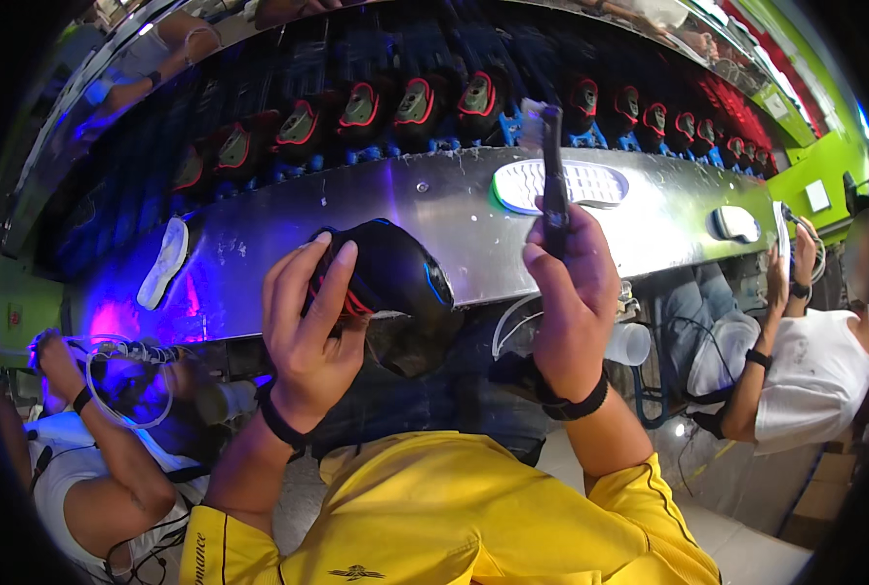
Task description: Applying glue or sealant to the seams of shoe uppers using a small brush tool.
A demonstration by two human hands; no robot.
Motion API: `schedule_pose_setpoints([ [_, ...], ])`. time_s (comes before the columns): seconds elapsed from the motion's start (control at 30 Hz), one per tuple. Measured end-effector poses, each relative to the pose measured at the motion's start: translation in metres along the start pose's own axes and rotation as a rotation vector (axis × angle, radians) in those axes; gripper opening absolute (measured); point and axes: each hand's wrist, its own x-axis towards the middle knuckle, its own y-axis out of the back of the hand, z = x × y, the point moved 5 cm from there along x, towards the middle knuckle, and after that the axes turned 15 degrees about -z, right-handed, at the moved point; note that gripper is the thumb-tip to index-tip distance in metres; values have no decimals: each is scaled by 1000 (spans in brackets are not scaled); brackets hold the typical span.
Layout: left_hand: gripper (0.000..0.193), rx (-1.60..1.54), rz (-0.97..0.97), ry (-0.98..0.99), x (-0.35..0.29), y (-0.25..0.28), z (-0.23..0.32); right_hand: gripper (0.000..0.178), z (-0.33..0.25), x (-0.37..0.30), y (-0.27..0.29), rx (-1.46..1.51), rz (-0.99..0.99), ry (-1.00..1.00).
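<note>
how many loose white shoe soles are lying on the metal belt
3: one sole at the left end, one with a green rim in the middle behind the brush, and one toward the right. More may lie beyond view.

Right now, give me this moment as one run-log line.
left hand: grips black shoe upper with blue trim | right hand: holds dark brush upright | white sole on steel conveyor

glossy black shoe [395, 273], brushed-metal conveyor [454, 210]

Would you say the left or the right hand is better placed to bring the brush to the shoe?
Likely the right hand: it grips the brush upright, while the left hand holds the black shoe.
</note>
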Motion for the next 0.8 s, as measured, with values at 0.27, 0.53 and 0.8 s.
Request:
schedule_pose_setpoints([
  [0.27, 92, -55, -130, 18, 36, -14, -17, 36, 39, -18, 53, -5, 115, -77],
  [0.53, 88, -728, -463, 257, 124, -70, -51, 37, 63, -36, 90, 104, 251, -115],
  [0.8, 32, -1122, -813, 568, 281, -209, -44, 42, 72, -48, 111, 26, 288, -127],
])
